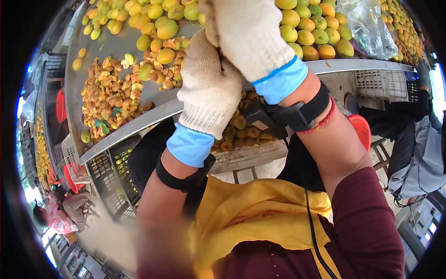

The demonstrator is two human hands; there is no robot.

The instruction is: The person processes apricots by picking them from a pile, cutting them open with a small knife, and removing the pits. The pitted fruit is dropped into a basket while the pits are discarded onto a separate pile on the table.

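Observation:
Both hands wear off-white knit gloves over light blue cuffs, and they meet above the metal table's [158, 113] front edge. My left hand [209, 81] is closed, thumb side up, against the other hand. Slightly higher, my right hand [251, 37] has its fingers curled, partly cut off at the top of the view. Whatever lies between the hands is hidden. Left of them are yellow-green apricots [167, 29] and a heap of brownish pits and fruit scraps [109, 90]. Right of them, more whole apricots [316, 28] lie in rows.
A clear plastic bag [367, 30] lies right of the apricots. Below the table edge, a container of halved apricots [239, 135] sits near my lap. Crates [109, 167] stand lower left, and a white crate [382, 85] at right. Other people sit at both sides.

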